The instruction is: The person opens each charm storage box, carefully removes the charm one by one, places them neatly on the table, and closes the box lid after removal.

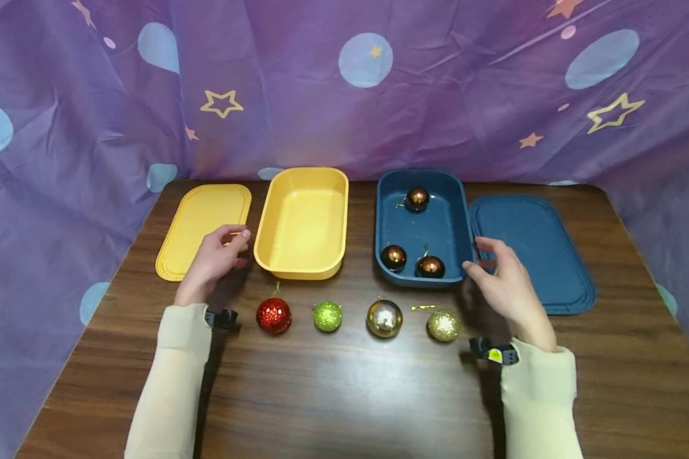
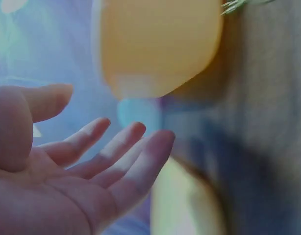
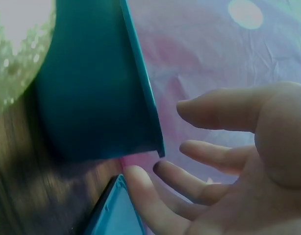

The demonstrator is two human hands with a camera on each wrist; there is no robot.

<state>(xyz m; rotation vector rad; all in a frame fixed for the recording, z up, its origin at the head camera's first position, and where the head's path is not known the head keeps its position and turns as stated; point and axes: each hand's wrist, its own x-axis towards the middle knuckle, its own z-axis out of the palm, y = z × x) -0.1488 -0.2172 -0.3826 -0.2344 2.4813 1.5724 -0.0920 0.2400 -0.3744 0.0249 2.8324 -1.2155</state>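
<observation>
Lying inside the blue box (image 1: pixel 419 224), three dark baubles (image 1: pixel 417 199) look placed; four brighter baubles (image 1: pixel 274 316) are left on the tabletop (image 1: pixel 298 395). Grips apart, the left hand (image 1: pixel 214 256) and right hand (image 1: pixel 506 282) hold nothing.

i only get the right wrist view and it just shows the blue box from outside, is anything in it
Observer: Yes, three shiny brown baubles lie in the blue box.
Operator: ok and the glittery ball at my upper left, is it on its own
Observer: No, the head view shows it at the right end of a row of four, next to a shiny gold bauble.
</observation>
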